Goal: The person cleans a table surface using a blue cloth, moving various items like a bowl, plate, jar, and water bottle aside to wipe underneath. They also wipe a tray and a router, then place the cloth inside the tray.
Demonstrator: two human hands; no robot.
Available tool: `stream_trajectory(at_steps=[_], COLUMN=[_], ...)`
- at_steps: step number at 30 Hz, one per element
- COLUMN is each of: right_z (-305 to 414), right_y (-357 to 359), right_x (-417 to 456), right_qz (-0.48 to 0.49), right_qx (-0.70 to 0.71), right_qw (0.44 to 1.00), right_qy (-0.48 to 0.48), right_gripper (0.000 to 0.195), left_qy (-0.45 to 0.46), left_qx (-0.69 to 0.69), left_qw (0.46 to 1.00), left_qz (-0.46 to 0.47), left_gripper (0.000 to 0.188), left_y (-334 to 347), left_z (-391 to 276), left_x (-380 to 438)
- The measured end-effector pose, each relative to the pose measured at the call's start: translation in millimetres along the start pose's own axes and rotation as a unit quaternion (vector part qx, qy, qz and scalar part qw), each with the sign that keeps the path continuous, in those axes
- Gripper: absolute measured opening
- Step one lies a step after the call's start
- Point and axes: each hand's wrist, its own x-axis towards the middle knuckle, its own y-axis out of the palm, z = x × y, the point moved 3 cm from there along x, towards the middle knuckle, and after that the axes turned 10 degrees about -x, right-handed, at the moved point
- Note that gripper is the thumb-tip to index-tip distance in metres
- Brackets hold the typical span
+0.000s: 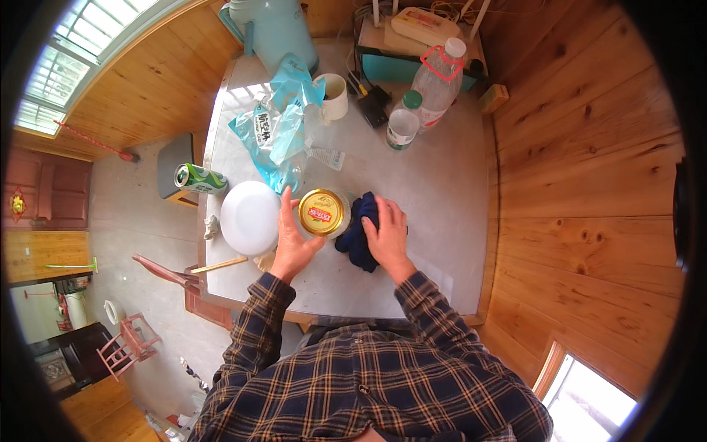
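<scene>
A glass jar with a gold metal lid (pixel 321 212) stands upright on the table before me. My left hand (pixel 295 241) curves around its left side, fingers spread and thumb near the jar's front edge; whether it touches the glass is hard to see. On the other side, my right hand (pixel 389 235) grips a bunched dark blue cloth (pixel 359 237), which lies against or very close to the jar's right side. Left of my left hand is a round white plastic lid or dish (pixel 250 219), partly covered by that hand.
Beyond the jar lie crumpled blue plastic packaging (pixel 287 127), a white mug (pixel 334 98), a green-capped bottle (pixel 403 121) and a larger clear bottle (pixel 439 83). A green can (pixel 201 179) and a wooden stick (pixel 219 265) are near the left table edge. A blue thermos jug (pixel 276 33) stands behind.
</scene>
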Motion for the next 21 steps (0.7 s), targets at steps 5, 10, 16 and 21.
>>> stream_trajectory(at_steps=[5,10,16,21], right_z=[-14,-30,21,22], right_y=[-6,5,-4,20], right_x=[-20,-10,1,52], right_qz=[0.069,0.115,-0.014,0.022], right_qx=[-0.025,0.282,0.330,0.384], right_qw=[0.997,0.940,0.943,0.923], right_qy=[0.019,0.153,-0.030,0.015], right_gripper=[0.058,0.036,0.033,0.033], left_qy=[0.010,0.064,0.135,0.157], left_qx=[0.028,0.180,0.140,0.187], left_qw=[0.998,0.981,0.972,0.959], left_qz=[-0.057,-0.045,0.131,0.144], left_gripper=[0.100,0.075,0.070,0.070], left_y=[32,48,40,36], left_z=[-24,-30,-40,-43], left_x=[2,22,30,41])
